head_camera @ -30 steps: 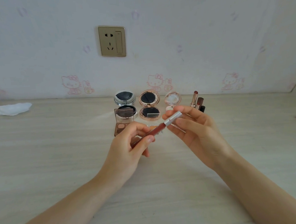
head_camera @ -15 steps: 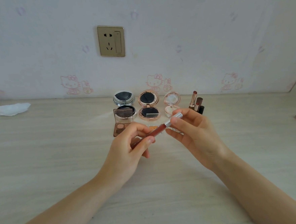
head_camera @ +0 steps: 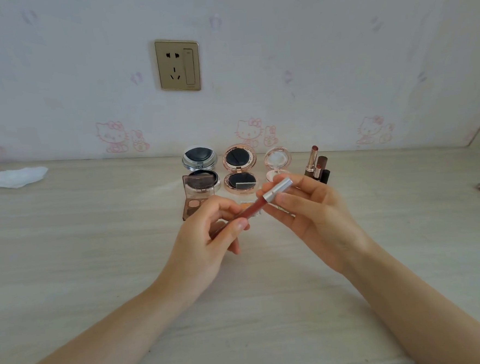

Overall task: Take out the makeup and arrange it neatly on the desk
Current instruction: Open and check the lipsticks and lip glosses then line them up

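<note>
The lip gloss (head_camera: 259, 204) hangs above the counter (head_camera: 96, 263) between both hands, its long axis slanting from low at the left grip up to the silver cap (head_camera: 279, 190) at the right grip. The left hand (head_camera: 209, 241) pinches the red tube; the right hand (head_camera: 315, 213) pinches the cap end. The laid-out makeup lies just beyond both grips: compacts (head_camera: 238, 160) straight ahead, lipsticks (head_camera: 315, 162) beyond the right grip. That hand is nearer the lipsticks, so placing beside them probably falls to it.
</note>
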Demonstrator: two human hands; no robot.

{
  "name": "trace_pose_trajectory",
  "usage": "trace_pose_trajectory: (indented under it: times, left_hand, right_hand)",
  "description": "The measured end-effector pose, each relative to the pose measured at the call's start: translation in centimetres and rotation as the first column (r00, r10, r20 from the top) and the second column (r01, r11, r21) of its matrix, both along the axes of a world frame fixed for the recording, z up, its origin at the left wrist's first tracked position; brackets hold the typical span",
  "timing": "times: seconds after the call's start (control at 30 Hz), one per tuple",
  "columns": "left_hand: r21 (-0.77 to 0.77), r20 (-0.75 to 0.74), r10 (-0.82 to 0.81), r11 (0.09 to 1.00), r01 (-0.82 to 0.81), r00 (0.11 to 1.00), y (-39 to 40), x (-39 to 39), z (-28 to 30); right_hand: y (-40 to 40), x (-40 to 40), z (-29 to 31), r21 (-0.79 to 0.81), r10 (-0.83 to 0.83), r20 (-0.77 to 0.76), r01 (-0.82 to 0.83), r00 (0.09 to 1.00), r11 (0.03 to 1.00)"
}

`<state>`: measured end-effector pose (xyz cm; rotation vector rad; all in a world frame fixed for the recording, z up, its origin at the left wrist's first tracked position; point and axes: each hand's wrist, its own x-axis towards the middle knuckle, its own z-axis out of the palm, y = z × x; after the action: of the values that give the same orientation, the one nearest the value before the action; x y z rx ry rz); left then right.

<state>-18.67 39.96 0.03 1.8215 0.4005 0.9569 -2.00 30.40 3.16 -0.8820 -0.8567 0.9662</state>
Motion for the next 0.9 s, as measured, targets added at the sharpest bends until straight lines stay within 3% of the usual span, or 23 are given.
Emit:
trace_pose_trajectory:
  times: [0.23,0.47,0.9]
  left_hand:
    - [0.020,-0.017,-0.012,1.000,0.013,1.000,-0.2,0.0,0.0]
    - [-0.018,-0.025,-0.029,0.999,0.029,0.999,-0.1,0.0,0.1]
    - [-0.013,-0.060,-0.033,0.999,0.033,0.998,-0.3,0.0,0.2]
  right_hand:
    - [0.3,0.2,-0.2,0.015,-0.093,-0.005,0.093,0.996,0.996]
    - [0.4,0.5,-0.3,0.065,-0.059,-0.046,0.062,0.997,0.996]
    - [0.4,1.4,1.0,0.078,-0.162,-0.083,0.169,0.983,0.983]
